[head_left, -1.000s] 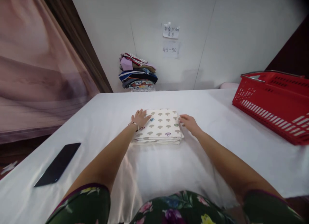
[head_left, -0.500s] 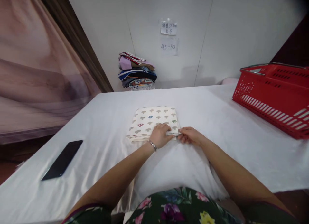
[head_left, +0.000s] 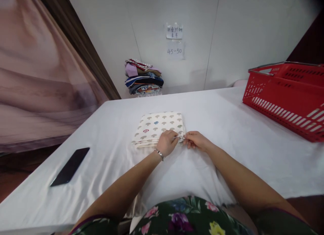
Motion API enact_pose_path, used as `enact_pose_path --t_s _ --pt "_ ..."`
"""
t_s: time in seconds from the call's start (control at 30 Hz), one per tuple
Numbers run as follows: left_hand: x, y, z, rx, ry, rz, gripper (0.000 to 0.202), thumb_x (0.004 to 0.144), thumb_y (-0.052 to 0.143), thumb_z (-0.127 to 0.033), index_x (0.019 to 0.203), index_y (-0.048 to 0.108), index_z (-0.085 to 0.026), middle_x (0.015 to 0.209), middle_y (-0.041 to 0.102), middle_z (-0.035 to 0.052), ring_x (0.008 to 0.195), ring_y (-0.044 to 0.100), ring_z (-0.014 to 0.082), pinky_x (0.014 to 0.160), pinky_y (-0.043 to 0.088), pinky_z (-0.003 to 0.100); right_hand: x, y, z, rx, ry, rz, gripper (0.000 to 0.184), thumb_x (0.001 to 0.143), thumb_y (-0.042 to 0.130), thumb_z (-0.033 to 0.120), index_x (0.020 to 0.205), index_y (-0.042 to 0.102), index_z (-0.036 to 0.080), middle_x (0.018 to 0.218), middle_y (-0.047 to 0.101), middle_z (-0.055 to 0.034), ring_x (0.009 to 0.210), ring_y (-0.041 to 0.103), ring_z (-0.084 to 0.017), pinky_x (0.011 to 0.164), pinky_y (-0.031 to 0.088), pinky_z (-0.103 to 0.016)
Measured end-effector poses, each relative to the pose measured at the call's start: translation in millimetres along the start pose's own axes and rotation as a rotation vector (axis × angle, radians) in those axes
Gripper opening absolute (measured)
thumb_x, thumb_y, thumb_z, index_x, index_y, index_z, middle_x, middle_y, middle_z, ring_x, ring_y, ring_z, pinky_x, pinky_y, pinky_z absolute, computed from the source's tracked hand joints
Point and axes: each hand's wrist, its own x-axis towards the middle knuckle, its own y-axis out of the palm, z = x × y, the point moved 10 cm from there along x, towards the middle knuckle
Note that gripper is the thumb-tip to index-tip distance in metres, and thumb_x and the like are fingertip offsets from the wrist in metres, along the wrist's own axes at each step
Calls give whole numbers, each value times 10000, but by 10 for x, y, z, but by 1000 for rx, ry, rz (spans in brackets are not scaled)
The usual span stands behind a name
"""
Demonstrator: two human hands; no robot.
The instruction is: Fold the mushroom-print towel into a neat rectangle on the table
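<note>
A cream cloth (head_left: 158, 125) printed with grey, blue, red and green mushrooms lies folded into a flat, layered square in front of me. My left hand (head_left: 167, 142) is closed on its near edge towards the right corner, with a metal bracelet around the wrist. Just to the right, my right hand (head_left: 196, 140) pinches the same near right corner between thumb and fingers. The two hands almost touch. Fingertips partly hide the cloth's corner layers.
The folded cloth rests on a white-covered table (head_left: 215, 116). A black phone-like slab (head_left: 70, 166) lies at the left. On the right stands a red plastic basket (head_left: 283, 100). Beyond the far edge is a pile of folded fabrics (head_left: 144, 78), below paper signs (head_left: 174, 42) on the wall.
Both hands have shifted slightly at the near right corner, the right one a little up and left. The cloth stays folded in place. The view has tilted slightly.
</note>
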Motion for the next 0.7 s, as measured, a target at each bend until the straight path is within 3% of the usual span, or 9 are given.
enact_pose_path --t_s 0.2,0.4,0.5,0.57,0.7 --pt "-38 -78 -53 -15 7 -79 117 837 486 -262 805 576 -195 813 589 29 807 520 161 740 407 304 -15 39 43 13 -43 -6 124 742 583 235 660 540 151 582 651 -8 328 490 -56 267 250 -148" --pt "-79 -7 -147 70 53 -18 229 761 570 -322 947 548 -189 893 589 47 851 526 188 754 406 322 -30 86 107 65 -102 39 129 715 611 268 697 561 150 616 652 0 350 489 -45 286 260 -142" --pt "-14 -35 -68 126 -15 -25 157 744 569 -283 869 550 -189 817 585 31 800 527 183 717 401 309 -50 99 172 60 -130 87 137 720 606 268 786 587 149 616 650 4 356 492 -47 297 272 -141" --pt "54 -94 30 101 -91 -48 55 761 529 -235 794 548 -195 755 575 11 735 527 159 672 398 284 -55 9 179 -25 -105 33 125 739 586 261 784 591 145 582 637 11 339 483 -48 291 268 -143" --pt "144 -255 130 12 -142 -124 63 768 507 -212 810 553 -203 755 577 -4 723 530 138 658 403 256 -62 -140 77 -198 30 -50 184 770 576 297 703 588 127 525 622 -7 296 457 -54 262 241 -156"
